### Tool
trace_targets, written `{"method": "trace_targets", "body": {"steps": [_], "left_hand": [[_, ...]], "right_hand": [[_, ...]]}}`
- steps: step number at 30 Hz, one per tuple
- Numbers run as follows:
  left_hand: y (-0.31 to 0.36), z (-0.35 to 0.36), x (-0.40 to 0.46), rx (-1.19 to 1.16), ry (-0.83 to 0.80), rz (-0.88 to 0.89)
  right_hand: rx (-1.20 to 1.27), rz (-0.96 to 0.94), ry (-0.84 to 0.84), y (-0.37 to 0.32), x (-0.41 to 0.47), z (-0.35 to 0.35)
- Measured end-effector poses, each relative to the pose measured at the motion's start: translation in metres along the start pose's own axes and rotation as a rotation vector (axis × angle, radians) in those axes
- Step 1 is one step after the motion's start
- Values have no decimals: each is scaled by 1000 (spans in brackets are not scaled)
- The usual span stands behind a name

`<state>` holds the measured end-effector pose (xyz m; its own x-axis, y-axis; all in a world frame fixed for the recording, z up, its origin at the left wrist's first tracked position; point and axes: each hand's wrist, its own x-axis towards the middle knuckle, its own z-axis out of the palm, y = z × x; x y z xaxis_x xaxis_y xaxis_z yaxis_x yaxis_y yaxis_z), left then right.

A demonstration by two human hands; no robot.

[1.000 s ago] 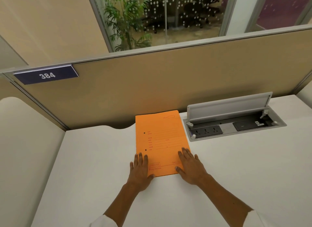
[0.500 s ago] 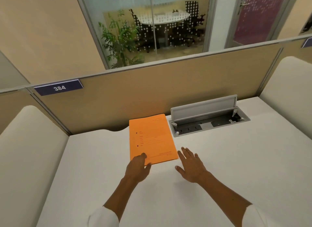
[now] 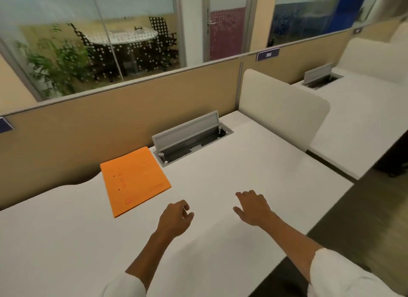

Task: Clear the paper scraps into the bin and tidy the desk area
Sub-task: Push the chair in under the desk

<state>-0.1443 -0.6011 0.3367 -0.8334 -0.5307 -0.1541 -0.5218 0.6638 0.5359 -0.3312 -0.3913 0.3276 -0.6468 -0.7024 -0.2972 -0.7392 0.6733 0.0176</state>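
Both hands (image 3: 176,217) (image 3: 252,209) now off the orange folder (image 3: 134,179)

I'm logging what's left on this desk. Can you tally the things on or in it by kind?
Orange folder: 1
Open socket box set in the desk: 1
Hands over the desk, left hand and right hand, both empty: 2
Paper scraps in view: 0
Total: 4

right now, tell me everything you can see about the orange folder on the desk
The orange folder looks like thin card, closed and lying flat on the white desk, turned at an angle. Faint red print and two small dark dots mark its cover; the text is too blurred to read. Its far corner sits near the open socket box. Neither hand touches it.
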Motion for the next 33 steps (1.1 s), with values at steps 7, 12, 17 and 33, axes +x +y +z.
{"method": "trace_targets", "body": {"steps": [7,12,17,33], "left_hand": [[51,32,-45,0,-114,146],[96,55,-62,-7,-164,272],[136,87,-72,6,-235,358],[354,265,-233,4,-543,668]], "right_hand": [[45,201,18,66,-102,20],[78,337,64,117,-170,29],[94,414,93,147,-230,41],[67,827,38,312,-571,128]]}}
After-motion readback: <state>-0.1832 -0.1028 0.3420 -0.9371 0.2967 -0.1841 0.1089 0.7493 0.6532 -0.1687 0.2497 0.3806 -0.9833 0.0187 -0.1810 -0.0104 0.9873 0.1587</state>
